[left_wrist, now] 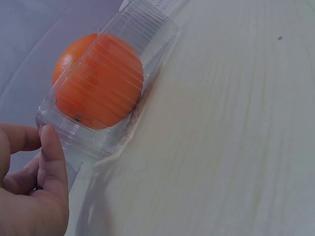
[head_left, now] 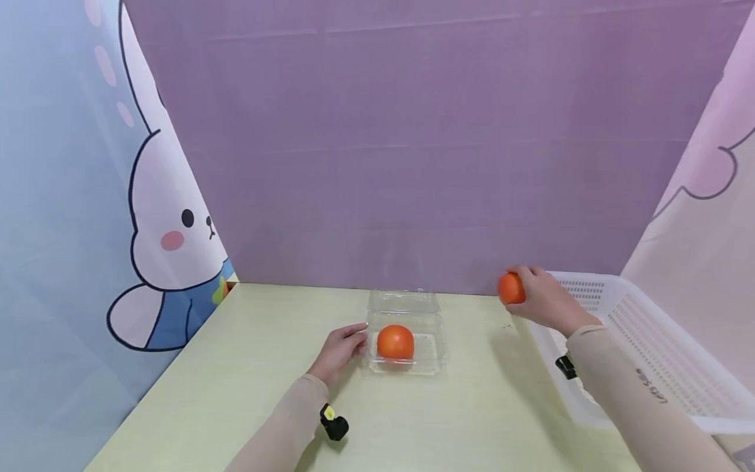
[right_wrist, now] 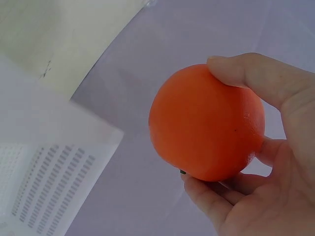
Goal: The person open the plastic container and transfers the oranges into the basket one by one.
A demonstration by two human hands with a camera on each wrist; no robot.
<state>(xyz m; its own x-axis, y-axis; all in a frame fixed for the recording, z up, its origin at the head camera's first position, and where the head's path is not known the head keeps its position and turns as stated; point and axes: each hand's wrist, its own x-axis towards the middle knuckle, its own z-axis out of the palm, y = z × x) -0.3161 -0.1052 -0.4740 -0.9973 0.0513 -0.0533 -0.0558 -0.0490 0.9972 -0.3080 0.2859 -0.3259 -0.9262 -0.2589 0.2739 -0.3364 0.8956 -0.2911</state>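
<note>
An orange (right_wrist: 206,123), smooth and round with a small dark stem spot, is held up by my right hand (head_left: 545,301), thumb on one side and fingers on the other. It is in the air beside the far left corner of the white basket (head_left: 560,387). A clear plastic clamshell box (head_left: 433,364) stands on the table with its lid (head_left: 404,301) raised at the back. Inside its left half sits a second orange (head_left: 395,342). My left hand (head_left: 342,351) pinches the box's left edge; thumb and fingertip meet at its corner in the left wrist view.
The white basket has slotted walls and fills the right side of the pale wooden table (head_left: 248,393). A purple cloth (head_left: 413,144) hangs behind the table. A printed rabbit sheet (head_left: 171,229) covers the left side, a pink and white one (head_left: 708,196) the right.
</note>
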